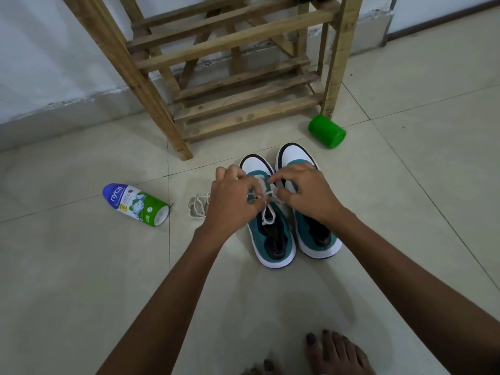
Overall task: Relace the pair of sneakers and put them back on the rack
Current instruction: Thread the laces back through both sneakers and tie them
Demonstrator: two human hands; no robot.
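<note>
Two teal, white and black sneakers stand side by side on the tiled floor, toes toward the rack: the left sneaker (pixel 273 239) and the right sneaker (pixel 313 234). Over the left sneaker's eyelets my left hand (pixel 232 198) and my right hand (pixel 305 193) each pinch part of its white lace (pixel 267 197). A second white lace (pixel 197 207) lies loose on the floor just left of my left hand. The wooden shoe rack (pixel 230 77) stands against the wall beyond the shoes.
A blue, white and green powder bottle (pixel 135 204) lies on its side at the left. A green plastic cup (pixel 327 131) lies tipped over by the rack's right leg. My bare toes (pixel 332 350) show at the bottom edge.
</note>
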